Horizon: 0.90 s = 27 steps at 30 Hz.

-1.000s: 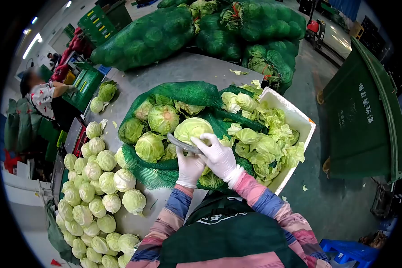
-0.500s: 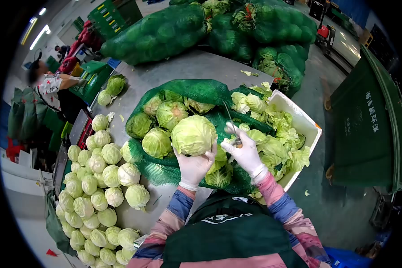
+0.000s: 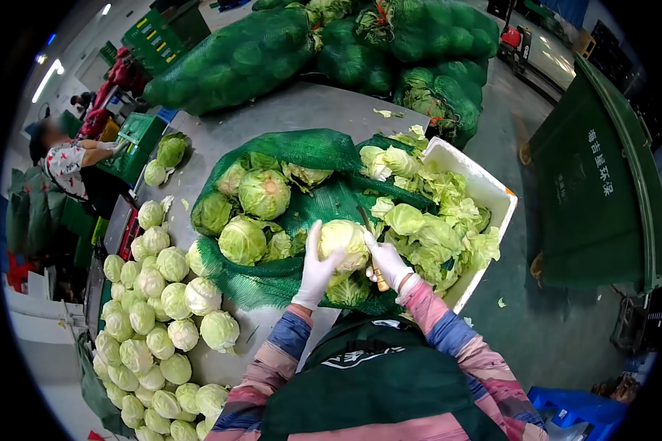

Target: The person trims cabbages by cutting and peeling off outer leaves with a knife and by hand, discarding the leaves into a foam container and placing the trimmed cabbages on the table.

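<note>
My left hand (image 3: 318, 270), in a white glove, is closed against the left side of a pale green cabbage (image 3: 343, 242). My right hand (image 3: 390, 264), also gloved, grips a knife (image 3: 379, 278) by its wooden handle at the cabbage's right side. The dark blade points up and away from me, close to the cabbage. Under and behind the hands lies an opened green mesh sack (image 3: 309, 151), with several cabbages (image 3: 264, 194) inside it. Part of another cabbage (image 3: 348, 290) shows below the held one.
A white foam box (image 3: 502, 192) of loose leaves stands at the right. Several trimmed cabbages (image 3: 173, 301) are piled at the left of the metal table (image 3: 287, 110). Full mesh sacks (image 3: 235, 62) lie at the back. A green bin (image 3: 581, 191) stands far right; a co-worker (image 3: 70, 165) is at left.
The cabbage has come lower and slightly right, turned in my left hand. My right hand has moved down with the knife, beside the cabbage. The whole view has shifted a little.
</note>
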{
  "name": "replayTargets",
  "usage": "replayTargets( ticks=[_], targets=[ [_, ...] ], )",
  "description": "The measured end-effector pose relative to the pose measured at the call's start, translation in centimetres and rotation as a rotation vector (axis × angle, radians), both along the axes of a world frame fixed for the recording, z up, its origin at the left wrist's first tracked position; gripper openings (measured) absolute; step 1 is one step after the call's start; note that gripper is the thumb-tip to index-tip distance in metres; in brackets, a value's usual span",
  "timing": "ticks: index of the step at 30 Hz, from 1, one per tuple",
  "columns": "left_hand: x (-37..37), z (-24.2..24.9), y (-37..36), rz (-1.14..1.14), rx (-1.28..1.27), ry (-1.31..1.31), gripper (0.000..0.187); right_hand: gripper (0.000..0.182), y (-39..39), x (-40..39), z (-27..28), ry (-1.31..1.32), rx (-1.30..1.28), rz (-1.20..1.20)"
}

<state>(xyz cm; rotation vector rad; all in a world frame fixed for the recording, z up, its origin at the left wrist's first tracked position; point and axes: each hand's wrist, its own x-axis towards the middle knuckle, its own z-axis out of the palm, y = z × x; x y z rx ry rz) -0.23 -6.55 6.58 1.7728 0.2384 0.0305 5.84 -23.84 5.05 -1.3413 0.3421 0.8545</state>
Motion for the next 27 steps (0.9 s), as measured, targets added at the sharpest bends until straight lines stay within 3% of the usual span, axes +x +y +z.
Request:
replayTargets(
  ticks=[2,3,4,5,6,8,10,12,20,23,26,27],
  targets=[
    [0.3,-1.7,-0.5,-0.096,0.338,-0.13,0.109,0.062,-0.6,0.1,-2.3,0.019,-0.112,0.038],
    [0.7,-3.6,-0.5,-0.085,0.259,-0.039,0.125,0.063,-0.7,-0.1,-3.3,0.008,-0.178,0.073],
    [0.8,-4.1,-0.6,-0.092,0.255,-0.034,0.125,0.065,-0.9,-0.1,-3.3,-0.004,-0.245,0.108],
    [1.2,-4.5,-0.7,-0.13,0.383,0.054,0.124,0.067,-1.7,0.2,-3.3,-0.051,-0.335,0.304],
    [1.5,-4.7,-0.8,-0.167,0.51,0.142,0.124,0.062,-1.6,0.0,-4.4,-0.154,-0.377,0.33],
    [2.0,-4.7,-1.2,-0.166,0.604,0.135,0.122,0.058,-1.5,-1.2,-6.1,-0.743,-0.627,0.306],
    [2.9,-4.3,-1.3,-0.167,0.648,0.227,0.121,0.061,-1.4,-1.5,-2.0,-0.904,-0.822,0.487],
    [3.4,-4.1,-1.5,-0.187,0.634,0.271,0.12,0.06,-1.1,-1.4,-1.7,-0.967,-0.904,0.579],
    [2.3,-4.1,-2.2,-0.164,0.718,0.239,0.122,0.058,-0.7,-0.1,-2.4,-0.995,-0.966,0.65],
    [0.1,-4.6,-2.3,-0.138,0.678,0.119,0.125,0.05,-2.0,2.5,-5.2,-0.758,-0.765,0.12],
    [-1.8,-5.9,-0.1,-0.162,0.551,-0.028,0.126,0.045,-5.1,3.6,-4.2,-0.614,-0.894,0.218],
    [-2.1,-6.6,1.0,-0.104,0.294,-0.011,0.124,0.045,-6.2,3.5,-6.0,-0.638,-0.893,0.147]
  ],
)
